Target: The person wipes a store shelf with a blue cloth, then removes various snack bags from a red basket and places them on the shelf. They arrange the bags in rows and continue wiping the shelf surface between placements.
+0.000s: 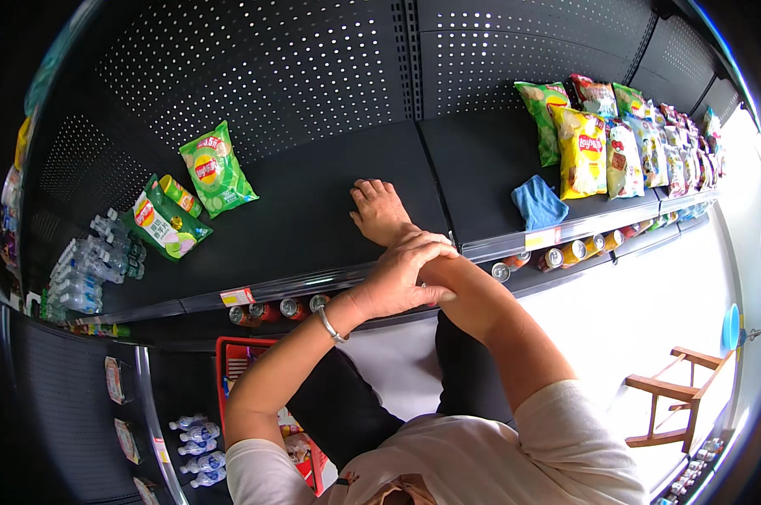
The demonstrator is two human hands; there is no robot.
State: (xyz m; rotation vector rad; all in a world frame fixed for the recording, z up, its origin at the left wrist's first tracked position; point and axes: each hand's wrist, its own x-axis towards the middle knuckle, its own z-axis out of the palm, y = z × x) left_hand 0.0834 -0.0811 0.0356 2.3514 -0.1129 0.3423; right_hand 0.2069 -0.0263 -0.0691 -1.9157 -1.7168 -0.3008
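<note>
My right hand (379, 210) rests on the black metal shelf (304, 221), fingers slightly spread and holding nothing. Across my right wrist lies my left hand (412, 271), its fingers wrapped over the wrist and the thumb on the near side; a silver bangle (331, 325) circles the left wrist. Left of the hands, a light green bag of potato chips (216, 170) leans against the perforated back panel. Beside it are a dark green chip bag (166, 221) and a small green-yellow canister (179, 196). A crumpled blue cloth (540, 202) lies to the right, near the shelf's front edge.
Snack bags, including a yellow one (582, 151), stand in rows at the right. Plastic bottles (87, 271) lie at the far left. Drink cans (573, 252) line the shelf below. A red basket (222, 372) is beside my left arm; a wooden stool (664, 388) stands lower right.
</note>
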